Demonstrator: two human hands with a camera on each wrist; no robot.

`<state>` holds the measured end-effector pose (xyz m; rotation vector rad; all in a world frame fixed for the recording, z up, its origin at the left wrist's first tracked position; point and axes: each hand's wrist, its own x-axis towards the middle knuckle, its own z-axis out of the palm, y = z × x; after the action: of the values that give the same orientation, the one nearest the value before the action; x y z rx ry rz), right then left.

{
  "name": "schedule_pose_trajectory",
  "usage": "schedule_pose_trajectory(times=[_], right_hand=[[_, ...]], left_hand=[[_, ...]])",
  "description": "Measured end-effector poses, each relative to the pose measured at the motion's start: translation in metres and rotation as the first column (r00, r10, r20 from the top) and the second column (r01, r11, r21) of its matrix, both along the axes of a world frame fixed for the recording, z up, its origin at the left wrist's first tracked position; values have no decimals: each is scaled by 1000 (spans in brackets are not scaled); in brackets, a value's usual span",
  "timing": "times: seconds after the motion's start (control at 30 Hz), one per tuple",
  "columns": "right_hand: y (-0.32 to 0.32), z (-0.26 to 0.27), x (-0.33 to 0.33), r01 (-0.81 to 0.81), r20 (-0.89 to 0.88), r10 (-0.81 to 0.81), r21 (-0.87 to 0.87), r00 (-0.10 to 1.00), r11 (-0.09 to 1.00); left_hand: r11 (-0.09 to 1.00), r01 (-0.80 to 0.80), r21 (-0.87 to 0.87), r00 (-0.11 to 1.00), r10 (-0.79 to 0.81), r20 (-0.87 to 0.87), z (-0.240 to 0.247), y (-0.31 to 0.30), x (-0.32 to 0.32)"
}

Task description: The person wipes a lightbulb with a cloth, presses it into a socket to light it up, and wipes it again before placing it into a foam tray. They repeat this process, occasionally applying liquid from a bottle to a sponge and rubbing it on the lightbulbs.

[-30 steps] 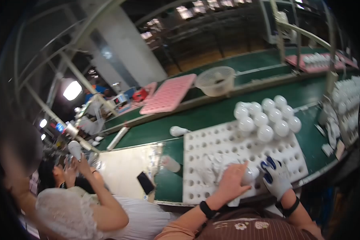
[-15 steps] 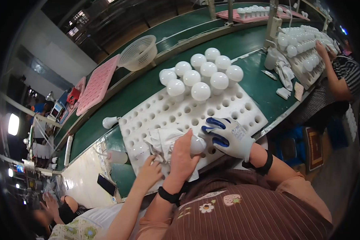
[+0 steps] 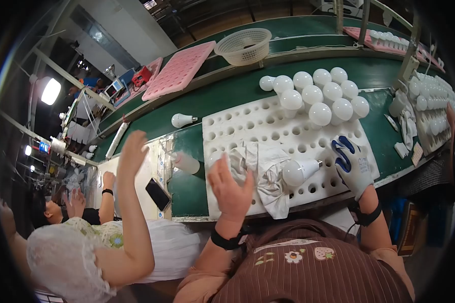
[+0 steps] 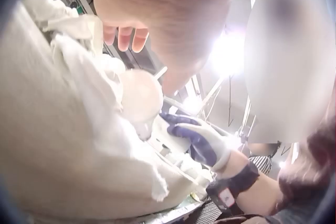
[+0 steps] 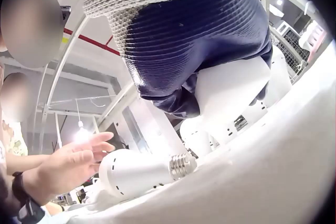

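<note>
My bare left hand [image 3: 231, 188] hovers over the left part of the white foam tray [image 3: 227, 130], fingers apart and holding nothing. Beside it a crumpled white cloth [image 3: 269, 169] lies on the tray. A white light bulb [image 3: 296, 172] lies on its side at the cloth's right edge, metal screw base pointing right. The right wrist view shows that bulb [image 5: 139, 171] too. Over the tray's right side is my gloved right hand [image 3: 353, 164], its blue-coated fingers loosely bent, with no bulb in its grip. Another bulb is partly hidden behind my left hand.
Several bulbs [image 3: 319, 114] stand in the tray's far right holes. One bulb [image 3: 183, 120] lies on the green bench left of the tray. Nearby are a plastic bottle [image 3: 186, 163] and a phone [image 3: 157, 194]. A person [image 3: 93, 252] sits on the left with an arm raised.
My left hand has let go of the bulb on the cloth and moved left. The neighbour's hand, at the tray half a second ago, has drawn back. The head view has swung about.
</note>
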<state>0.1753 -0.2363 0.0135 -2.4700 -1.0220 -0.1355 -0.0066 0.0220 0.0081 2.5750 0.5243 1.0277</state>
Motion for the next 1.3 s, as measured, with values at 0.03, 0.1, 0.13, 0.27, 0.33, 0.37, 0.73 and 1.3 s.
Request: schedule_pose_trajectory(times=[0.03,0.1,0.13,0.27,0.33,0.37,0.73,1.3], right_hand=[[0,-4,0,-13,-3,13,5,1000,1000],[-2,-11,0,19,-4,-19,5,1000,1000],[-2,-15,1,17,-21,-17,35,1000,999],[-4,-25,2,26,19,-26,29,999,999],[-5,-28,3,26,11,-27,52,1000,998],[-6,-29,3,25,2,-25,79,1000,997],[-23,-34,-1,99,-70,-89,160,994,982],[-61,-25,2,252,-367,-59,506,928,825]], left_hand=[[971,-238,-11,971,239,1,-1,9,-7],[945,-328,-2,942,327,-83,-16,24,-22],[917,-398,8,905,394,-164,-24,30,-27],[948,-317,-18,923,304,-237,-47,44,-37],[953,-303,-28,925,287,-248,-48,44,-36],[956,-291,-34,927,272,-259,-47,44,-34],[993,69,-92,998,-69,2,12,-5,-9],[511,354,-783,866,-495,69,31,-85,46]])
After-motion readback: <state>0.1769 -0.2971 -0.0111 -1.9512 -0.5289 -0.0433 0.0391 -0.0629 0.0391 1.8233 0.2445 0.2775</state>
